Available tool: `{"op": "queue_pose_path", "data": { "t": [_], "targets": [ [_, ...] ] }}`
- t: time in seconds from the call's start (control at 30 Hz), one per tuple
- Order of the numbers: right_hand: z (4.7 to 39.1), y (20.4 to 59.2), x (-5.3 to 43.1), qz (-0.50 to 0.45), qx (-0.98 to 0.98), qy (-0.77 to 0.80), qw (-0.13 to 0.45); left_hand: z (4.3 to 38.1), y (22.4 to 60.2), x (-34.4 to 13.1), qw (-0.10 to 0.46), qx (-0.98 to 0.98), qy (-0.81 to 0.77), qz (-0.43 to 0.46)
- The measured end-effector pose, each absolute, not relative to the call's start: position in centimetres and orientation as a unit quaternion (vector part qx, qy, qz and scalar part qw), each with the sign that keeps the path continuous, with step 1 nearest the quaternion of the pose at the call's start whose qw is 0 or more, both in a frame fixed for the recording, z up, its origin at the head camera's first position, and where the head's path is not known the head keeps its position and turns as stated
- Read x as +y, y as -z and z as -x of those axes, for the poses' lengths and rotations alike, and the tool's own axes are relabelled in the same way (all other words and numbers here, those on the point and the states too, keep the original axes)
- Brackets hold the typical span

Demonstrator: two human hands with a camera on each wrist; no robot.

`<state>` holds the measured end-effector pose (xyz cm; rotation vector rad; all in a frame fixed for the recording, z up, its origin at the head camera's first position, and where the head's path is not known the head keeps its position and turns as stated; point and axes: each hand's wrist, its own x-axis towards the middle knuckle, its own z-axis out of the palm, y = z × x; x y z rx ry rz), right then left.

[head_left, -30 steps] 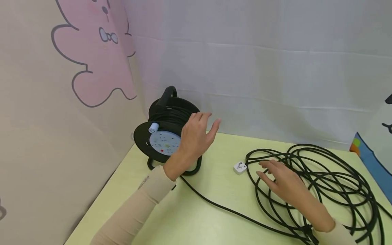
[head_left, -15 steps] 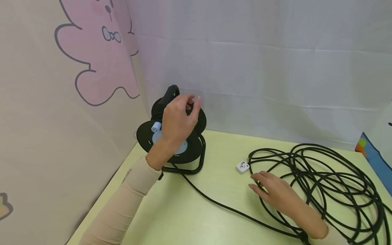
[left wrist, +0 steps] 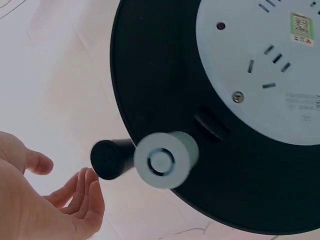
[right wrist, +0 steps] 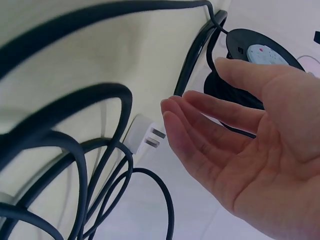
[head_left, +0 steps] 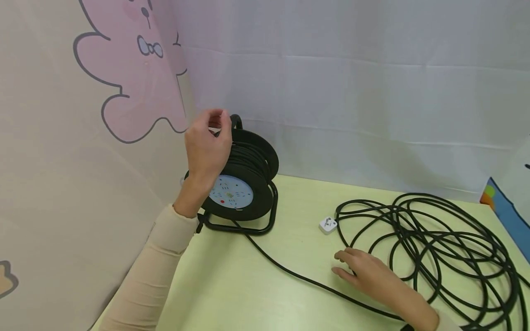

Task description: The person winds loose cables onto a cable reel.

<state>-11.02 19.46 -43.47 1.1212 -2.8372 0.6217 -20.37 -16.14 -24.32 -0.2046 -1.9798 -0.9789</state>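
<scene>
At the left, on the far part of the table (head_left: 232,285), we find the black reel (head_left: 243,176) on its stand (head_left: 273,209); to turn it well, we judge, the pull on the white knob (left wrist: 160,161) should be smooth and circular, so that the stand does not rock. Rightward runs a single black strand (head_left: 298,277), which we would guide with light, even tension so that turns lie side by side. Past the white plug (head_left: 328,225), the loose coils (head_left: 405,233) cross one another, and we would free each crossing before it snags. Of the hands, the left hand (head_left: 207,149) curves loosely beside the reel, thumb and fingertips apart, grasping nothing; whether a fingertip brushes the black grip (left wrist: 107,159) we cannot tell. The right hand (head_left: 368,273), relaxed and cupped with its thumb clear of the fingers, grasps nothing at the coils' near-left edge; whether it touches cable is unclear.
</scene>
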Motion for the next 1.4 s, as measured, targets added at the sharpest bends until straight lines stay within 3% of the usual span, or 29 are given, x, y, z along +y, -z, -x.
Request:
{"op": "queue_pose_path", "data": {
  "t": [0.23,0.53,0.87,1.13,1.4],
  "targets": [
    [10.3,44.1,19.0,-0.366,-0.909,-0.198,-0.027,20.7,24.7,-17.7,0.403,-0.820,0.406,0.034],
    [8.9,45.0,18.5,-0.379,-0.909,-0.174,0.011,20.9,25.0,-18.5,0.332,-0.839,0.432,-0.001],
    [8.1,45.6,18.9,-0.376,-0.905,-0.185,-0.081,21.1,25.0,-19.0,0.227,-0.856,0.464,-0.029],
    [7.9,46.2,19.3,-0.389,-0.899,-0.185,-0.078,22.0,24.8,-19.1,0.108,-0.793,0.599,-0.030],
    [7.8,46.6,19.8,-0.390,-0.897,-0.196,-0.073,22.6,24.5,-19.1,0.039,-0.728,0.683,-0.031]
  ]
}}
